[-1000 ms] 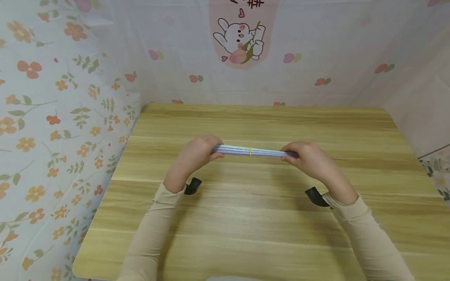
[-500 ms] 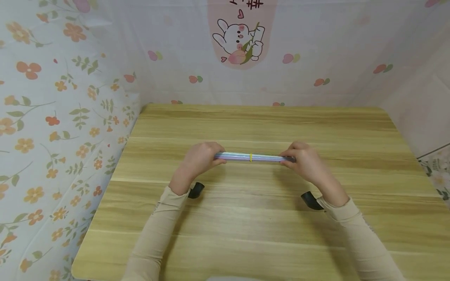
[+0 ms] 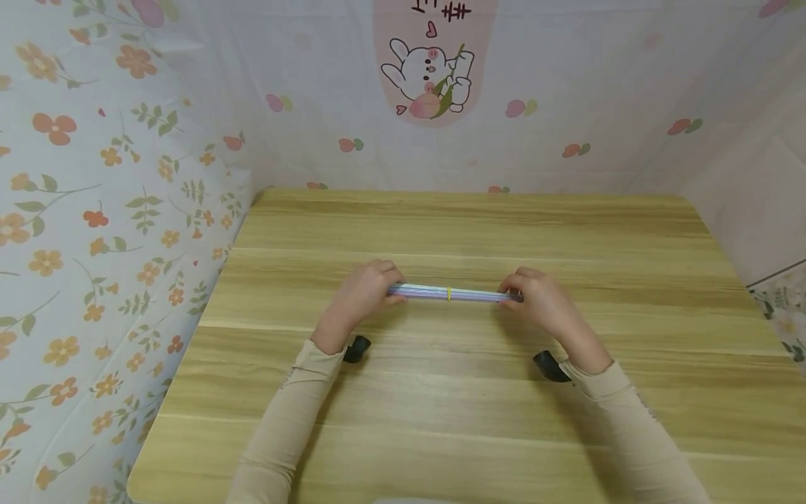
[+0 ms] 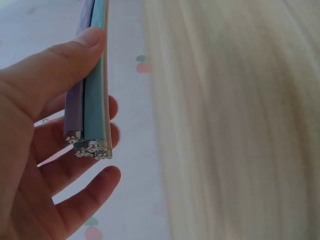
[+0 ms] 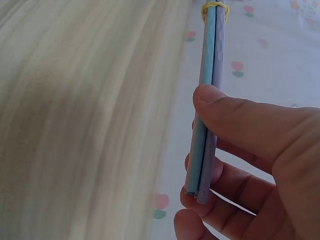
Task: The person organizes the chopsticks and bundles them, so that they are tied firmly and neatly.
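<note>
A bundle of pastel chopsticks (image 3: 422,291) in blue, purple and pink stretches level between my two hands above the wooden table. My left hand (image 3: 370,290) pinches its left end between thumb and fingers. In the left wrist view, silvery patterned caps (image 4: 95,146) finish that end. At the other end my right hand (image 3: 538,297) pinches the chopsticks, thumb on top and fingers behind. Plain, slimmer tips (image 5: 202,195) point down past the right fingers in the right wrist view. A yellow rubber band (image 3: 449,294) circles the bundle near its middle.
The wooden table (image 3: 441,399) spreads beneath both hands. Behind it hangs a pale cloth (image 3: 302,91) with a rabbit print, and a floral cloth (image 3: 126,280) covers the left side. Black wrist mounts (image 3: 550,366) jut from the sleeves. Something white shows at the front edge.
Both hands have drawn the chopsticks nearer to me, lower in the head view, and moved slightly closer together. The grip at each end stays.
</note>
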Tool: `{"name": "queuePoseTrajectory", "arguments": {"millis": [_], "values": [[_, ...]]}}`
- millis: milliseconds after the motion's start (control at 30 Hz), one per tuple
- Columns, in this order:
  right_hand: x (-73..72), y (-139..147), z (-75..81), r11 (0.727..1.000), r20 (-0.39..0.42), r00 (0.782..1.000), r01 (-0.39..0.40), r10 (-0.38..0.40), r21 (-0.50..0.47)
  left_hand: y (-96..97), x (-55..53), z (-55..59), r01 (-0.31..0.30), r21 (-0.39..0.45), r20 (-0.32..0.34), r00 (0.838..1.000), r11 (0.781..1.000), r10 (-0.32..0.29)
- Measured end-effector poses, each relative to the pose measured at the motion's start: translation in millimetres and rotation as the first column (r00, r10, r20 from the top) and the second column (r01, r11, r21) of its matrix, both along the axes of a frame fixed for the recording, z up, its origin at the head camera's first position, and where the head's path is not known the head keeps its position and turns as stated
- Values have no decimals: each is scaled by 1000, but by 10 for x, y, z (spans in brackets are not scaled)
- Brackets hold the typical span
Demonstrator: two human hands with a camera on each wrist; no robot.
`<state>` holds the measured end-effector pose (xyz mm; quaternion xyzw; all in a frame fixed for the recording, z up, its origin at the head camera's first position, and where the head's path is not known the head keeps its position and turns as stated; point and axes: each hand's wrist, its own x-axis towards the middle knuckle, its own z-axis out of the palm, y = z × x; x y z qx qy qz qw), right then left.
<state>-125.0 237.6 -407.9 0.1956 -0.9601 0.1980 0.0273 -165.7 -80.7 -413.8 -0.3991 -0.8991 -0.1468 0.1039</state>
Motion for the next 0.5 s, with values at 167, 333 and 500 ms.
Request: {"name": "queuePoseTrajectory", "arguments": {"millis": [167, 333, 500], "values": [[-14, 4, -110, 1000, 7, 1000, 2, -2, -4, 15, 6, -87, -26, -11, 15, 1000, 1000, 26], [-6, -2, -198, 1000, 34, 999, 8, -7, -24, 25, 8, -173, -49, -42, 53, 997, 998, 52], [17, -26, -236, 1000, 57, 998, 20, -19, -20, 27, 10, -214, -69, -78, 83, 994, 995, 75]]}}
